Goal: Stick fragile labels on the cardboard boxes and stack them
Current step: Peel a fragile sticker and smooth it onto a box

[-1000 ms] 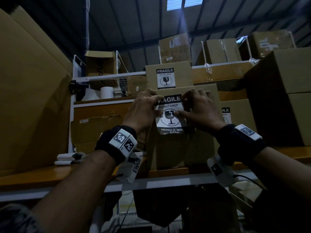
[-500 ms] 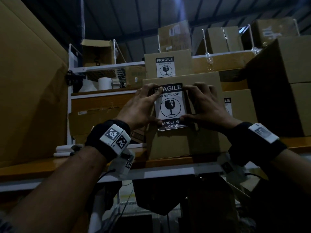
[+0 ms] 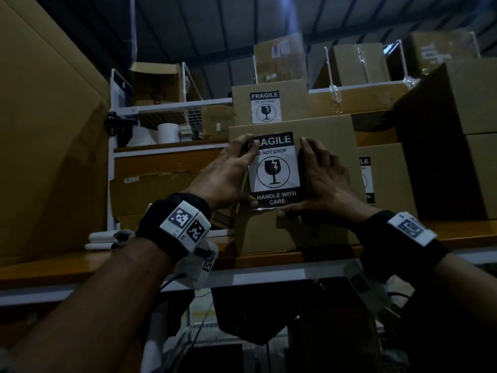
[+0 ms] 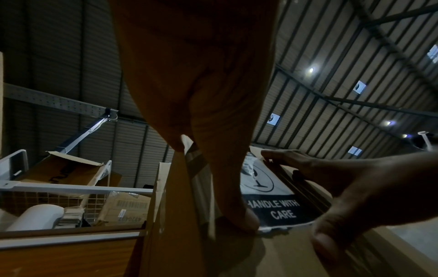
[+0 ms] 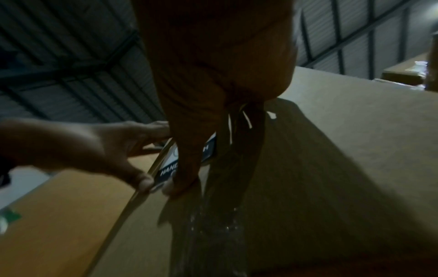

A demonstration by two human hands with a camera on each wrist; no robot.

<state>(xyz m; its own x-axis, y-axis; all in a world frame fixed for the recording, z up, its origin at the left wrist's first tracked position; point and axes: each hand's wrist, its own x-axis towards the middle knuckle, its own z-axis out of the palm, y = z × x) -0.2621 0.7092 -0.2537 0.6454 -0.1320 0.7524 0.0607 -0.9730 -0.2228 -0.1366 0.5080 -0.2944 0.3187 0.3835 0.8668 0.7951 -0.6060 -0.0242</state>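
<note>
Fragile label (image 3: 273, 170) flat on front face of cardboard box (image 3: 326, 146), box on wooden shelf (image 3: 53, 262). Left hand (image 3: 224, 176) w/ straight fingers pressing label's left edge, thumb at bottom-left corner; right hand (image 3: 326, 181) same along right edge, thumb under bottom edge. Above/behind: smaller labelled box (image 3: 291, 102).

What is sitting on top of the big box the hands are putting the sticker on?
A smaller cardboard box with its own fragile label seems to sit on the big box. The join between them and the big box's top face are hidden.
</note>
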